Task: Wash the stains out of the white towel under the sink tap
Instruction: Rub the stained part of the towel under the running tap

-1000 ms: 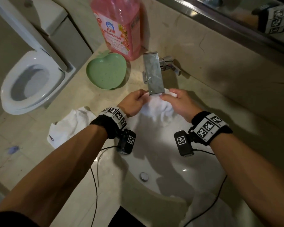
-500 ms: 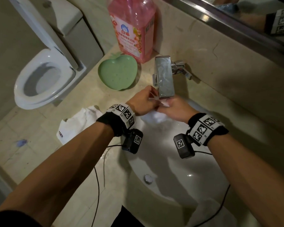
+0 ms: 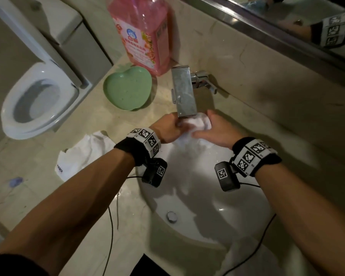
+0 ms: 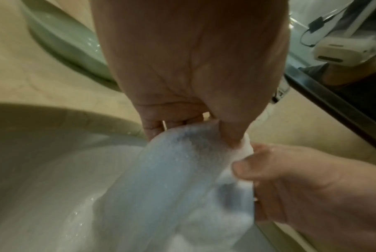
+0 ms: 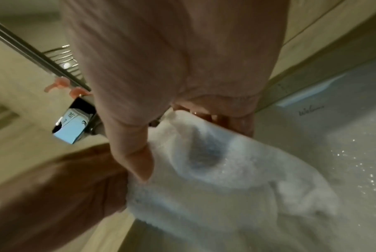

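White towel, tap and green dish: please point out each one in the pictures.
white towel [image 3: 199, 124], head view, the bunched part between the hands.
tap [image 3: 184, 92], head view, the flat top of the spout.
green dish [image 3: 126, 90], head view, its inner floor.

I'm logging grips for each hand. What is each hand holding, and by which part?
Both the left hand and right hand pinch the white towel at its bunched upper part, under the tap.

The head camera looked down on the sink [image 3: 187, 196]; both wrist cameras, close in, shared the white towel [image 4: 172, 170].
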`<state>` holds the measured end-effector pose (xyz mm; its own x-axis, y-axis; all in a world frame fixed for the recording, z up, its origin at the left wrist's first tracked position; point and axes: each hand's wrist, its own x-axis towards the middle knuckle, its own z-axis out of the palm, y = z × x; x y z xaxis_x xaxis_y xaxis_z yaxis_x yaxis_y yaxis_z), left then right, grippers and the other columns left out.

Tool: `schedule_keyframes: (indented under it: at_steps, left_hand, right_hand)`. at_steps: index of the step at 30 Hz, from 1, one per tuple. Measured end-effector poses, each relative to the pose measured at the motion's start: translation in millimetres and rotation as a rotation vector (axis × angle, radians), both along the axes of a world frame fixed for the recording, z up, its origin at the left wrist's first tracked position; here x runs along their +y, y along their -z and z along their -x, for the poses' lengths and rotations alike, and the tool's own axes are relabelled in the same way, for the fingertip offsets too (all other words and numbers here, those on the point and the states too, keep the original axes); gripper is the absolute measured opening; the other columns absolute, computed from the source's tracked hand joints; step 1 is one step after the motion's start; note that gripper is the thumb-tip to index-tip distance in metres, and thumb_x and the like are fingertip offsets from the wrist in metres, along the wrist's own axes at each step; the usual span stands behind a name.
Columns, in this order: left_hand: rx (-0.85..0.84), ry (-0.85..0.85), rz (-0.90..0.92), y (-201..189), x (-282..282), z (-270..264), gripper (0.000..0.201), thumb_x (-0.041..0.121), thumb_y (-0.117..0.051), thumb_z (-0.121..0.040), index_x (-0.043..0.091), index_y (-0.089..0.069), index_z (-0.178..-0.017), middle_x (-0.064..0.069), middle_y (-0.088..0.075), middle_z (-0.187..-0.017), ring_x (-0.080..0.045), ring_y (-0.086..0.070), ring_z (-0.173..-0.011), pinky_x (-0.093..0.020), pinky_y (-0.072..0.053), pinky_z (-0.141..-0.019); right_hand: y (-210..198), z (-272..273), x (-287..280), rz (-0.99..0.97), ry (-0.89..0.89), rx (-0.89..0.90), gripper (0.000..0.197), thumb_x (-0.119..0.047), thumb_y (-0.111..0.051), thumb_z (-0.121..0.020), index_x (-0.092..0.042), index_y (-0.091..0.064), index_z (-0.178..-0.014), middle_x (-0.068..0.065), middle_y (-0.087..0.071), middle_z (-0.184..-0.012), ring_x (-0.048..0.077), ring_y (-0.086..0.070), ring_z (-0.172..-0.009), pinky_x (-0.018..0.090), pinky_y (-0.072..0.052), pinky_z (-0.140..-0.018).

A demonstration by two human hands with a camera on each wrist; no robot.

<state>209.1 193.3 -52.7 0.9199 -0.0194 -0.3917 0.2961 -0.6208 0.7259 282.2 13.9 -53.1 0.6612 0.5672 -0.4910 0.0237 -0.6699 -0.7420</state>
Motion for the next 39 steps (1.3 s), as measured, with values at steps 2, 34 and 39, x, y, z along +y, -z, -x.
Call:
schedule_keyframes:
  at_steps: [2, 34, 39]
  left_hand:
    - [0.048, 0.019, -0.002, -7.4, 0.7, -1.9, 0.043, 0.041, -0.059, -0.094, 0.024, -0.057, -0.134, -0.005, -0.063, -0.129, -0.021, -0.058, -0.116, -0.029, -0.045, -0.097]
    - [-0.142, -0.05, 0.03, 4.4, 17.1, 7.2, 0.032, 0.026, -0.043, -0.103, 0.024, -0.058, -0.131, 0.006, -0.062, -0.127, -0.018, -0.057, -0.118, -0.033, -0.043, -0.1]
    - [-0.079, -0.056, 0.231, -22.1, 17.6, 19.1, 0.03, 0.039, -0.055, -0.095, 0.032, -0.063, -0.123, 0.005, -0.065, -0.125, -0.012, -0.059, -0.118, -0.036, -0.044, -0.105]
  right_hand:
    - [-1.0, 5.9, 6.7, -0.114, -0.034, 0.024, 0.049, -0.025, -0.083, -0.075, -0.027, -0.063, -0.119, -0.01, -0.07, -0.114, 0.01, -0.065, -0.107, 0.034, -0.054, -0.089]
    - [-5.8, 12.0, 11.2, -0.164, 0.31, -0.009, 0.024, -0.03, -0.067, -0.09, -0.02, -0.065, -0.111, -0.008, -0.067, -0.093, 0.012, -0.062, -0.085, 0.019, -0.049, -0.07]
    - [6.3, 20.4, 31.9, -0.178, 0.128, 0.014, 0.05, -0.013, -0.08, -0.08, -0.016, -0.061, -0.126, 0.001, -0.07, -0.116, 0.02, -0.066, -0.109, 0.037, -0.053, -0.096]
